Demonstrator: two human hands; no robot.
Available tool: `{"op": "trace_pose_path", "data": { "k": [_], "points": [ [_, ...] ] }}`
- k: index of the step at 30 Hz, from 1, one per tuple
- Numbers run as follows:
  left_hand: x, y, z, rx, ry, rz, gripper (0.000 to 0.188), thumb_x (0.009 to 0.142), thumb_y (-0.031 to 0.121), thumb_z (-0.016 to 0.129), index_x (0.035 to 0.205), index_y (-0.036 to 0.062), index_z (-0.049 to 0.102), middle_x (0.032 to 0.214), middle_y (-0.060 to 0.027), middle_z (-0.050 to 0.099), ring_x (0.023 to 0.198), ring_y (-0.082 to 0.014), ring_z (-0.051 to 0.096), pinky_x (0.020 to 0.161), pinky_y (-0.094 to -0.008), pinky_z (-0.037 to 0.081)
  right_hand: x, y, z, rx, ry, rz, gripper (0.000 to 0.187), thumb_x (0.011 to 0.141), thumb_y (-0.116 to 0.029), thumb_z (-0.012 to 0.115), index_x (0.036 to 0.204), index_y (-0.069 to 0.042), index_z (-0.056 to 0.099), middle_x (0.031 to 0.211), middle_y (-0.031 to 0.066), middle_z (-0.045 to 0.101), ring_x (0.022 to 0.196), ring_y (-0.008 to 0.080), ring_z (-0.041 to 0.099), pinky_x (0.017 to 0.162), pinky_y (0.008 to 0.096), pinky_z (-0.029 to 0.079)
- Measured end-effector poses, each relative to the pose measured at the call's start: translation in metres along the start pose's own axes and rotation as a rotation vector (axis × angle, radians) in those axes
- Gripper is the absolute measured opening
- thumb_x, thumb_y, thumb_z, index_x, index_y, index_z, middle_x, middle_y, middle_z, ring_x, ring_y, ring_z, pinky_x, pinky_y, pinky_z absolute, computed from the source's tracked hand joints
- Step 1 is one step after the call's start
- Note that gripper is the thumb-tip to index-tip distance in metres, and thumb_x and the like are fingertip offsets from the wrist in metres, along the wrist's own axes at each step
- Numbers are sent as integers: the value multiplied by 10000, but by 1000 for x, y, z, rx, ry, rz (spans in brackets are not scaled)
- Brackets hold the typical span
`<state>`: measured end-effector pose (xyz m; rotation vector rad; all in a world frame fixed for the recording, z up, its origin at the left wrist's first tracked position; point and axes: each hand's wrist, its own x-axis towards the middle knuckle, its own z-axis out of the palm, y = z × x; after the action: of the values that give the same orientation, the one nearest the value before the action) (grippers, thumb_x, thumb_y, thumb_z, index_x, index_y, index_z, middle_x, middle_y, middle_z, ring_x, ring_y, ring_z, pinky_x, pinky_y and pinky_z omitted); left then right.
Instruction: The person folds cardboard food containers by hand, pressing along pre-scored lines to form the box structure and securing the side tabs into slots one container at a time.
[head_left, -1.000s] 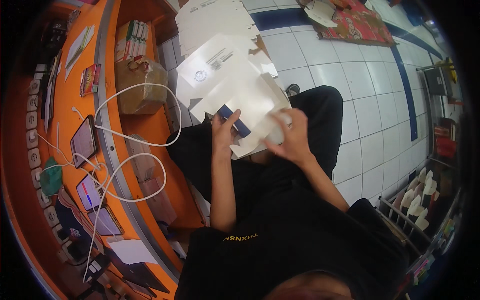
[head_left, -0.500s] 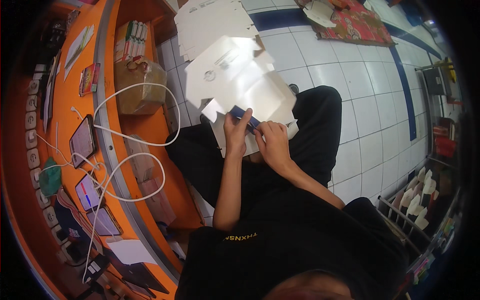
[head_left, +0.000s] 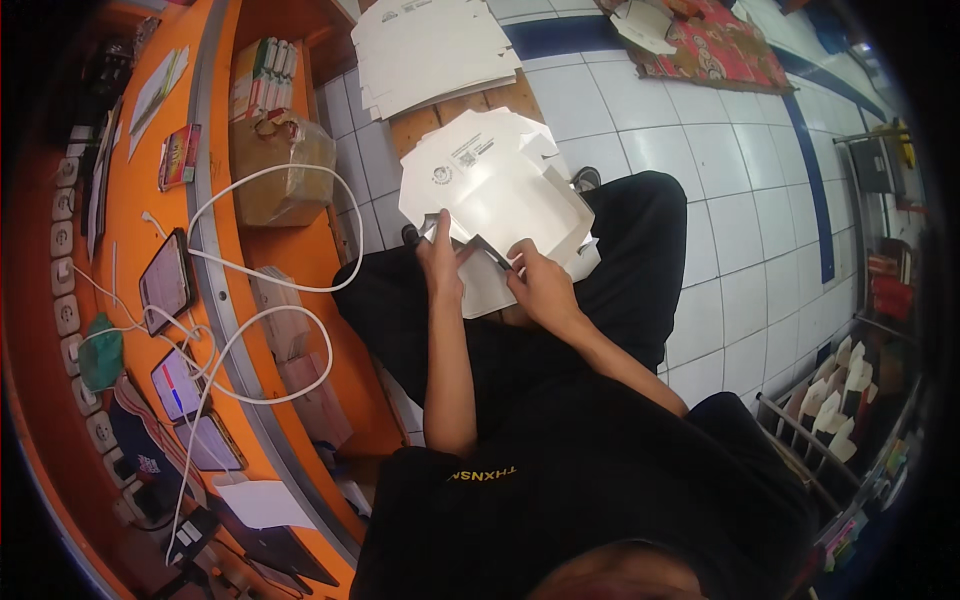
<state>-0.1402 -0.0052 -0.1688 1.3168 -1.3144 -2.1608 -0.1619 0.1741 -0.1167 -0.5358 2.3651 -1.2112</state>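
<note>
Right hand [head_left: 545, 285]: knee [head_left: 650, 215] in way, open air over floor tiles [head_left: 740, 250] beyond; left hand [head_left: 440, 265]: cable loops [head_left: 360, 232], box [head_left: 285, 175], desk [head_left: 130, 220] block leftward.

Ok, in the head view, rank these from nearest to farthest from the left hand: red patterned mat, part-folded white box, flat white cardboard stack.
1. Part-folded white box: right at the left hand.
2. Flat white cardboard stack: ahead, beyond the box.
3. Red patterned mat: on the floor, ahead and rightward.

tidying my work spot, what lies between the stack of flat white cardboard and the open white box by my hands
A strip of brown wooden surface shows between the stack and the box in the head view.
</note>
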Motion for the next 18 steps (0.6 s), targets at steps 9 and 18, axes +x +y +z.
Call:
{"op": "trace_pose_path", "data": {
  "k": [9,18],
  "points": [
    [-20,-13,8,425,153,308,306,963,247,743,1009,-52,786,860,-83,752,878,-181,725,776,-315,583,23,18,33,-84,-33,30,373,900,-171,679,1265,-93,675,935,164,727,846,371,704,747,479,548],
    [-31,-3,4,131,116,122,285,979,194,750,1110,-60,740,1043,-123,747,897,-180,710,730,-320,617,26,13,37,-37,-44,16,429,897,-130,672,1324,-88,670,939,199,723,856,395,697,769,481,545]
  ]
}}
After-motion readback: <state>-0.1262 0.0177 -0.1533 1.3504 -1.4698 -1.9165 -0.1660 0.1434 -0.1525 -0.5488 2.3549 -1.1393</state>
